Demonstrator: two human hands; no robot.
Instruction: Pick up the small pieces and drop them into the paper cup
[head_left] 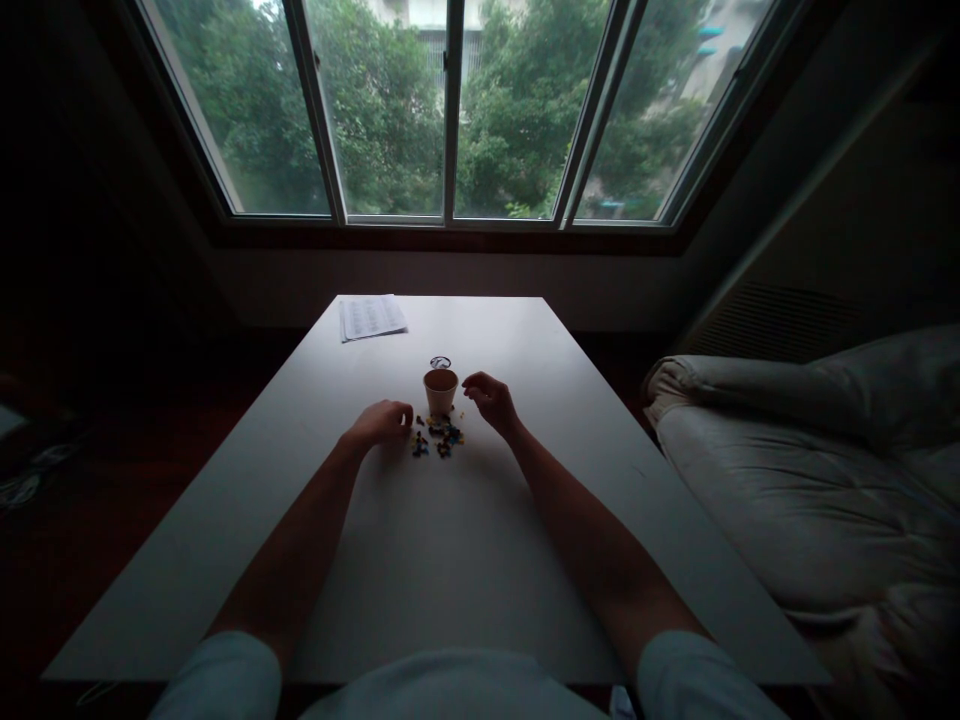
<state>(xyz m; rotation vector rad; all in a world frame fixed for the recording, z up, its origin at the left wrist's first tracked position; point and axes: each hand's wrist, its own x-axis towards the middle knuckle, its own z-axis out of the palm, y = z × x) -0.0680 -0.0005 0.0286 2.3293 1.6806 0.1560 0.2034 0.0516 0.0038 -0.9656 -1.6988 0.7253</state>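
A pale paper cup point(441, 398) with a brown inside stands upright near the middle of the white table point(450, 560). Small dark, yellow and blue pieces point(445, 432) lie scattered in front of it, too small to name. My left hand point(382, 422) rests at the left edge of these pieces, fingers curved down with a gap between them. Just right of the cup's rim is my right hand point(490, 398), raised a little, its fingers bent together towards the cup. Whatever sits between those fingertips is too small to make out.
Behind the cup lies a small dark ring-shaped item point(440, 362). Printed sheets of paper point(373, 318) lie at the table's far left corner. A padded pale sofa point(795, 480) stands along the right side, and a window point(450, 120) is beyond the table.
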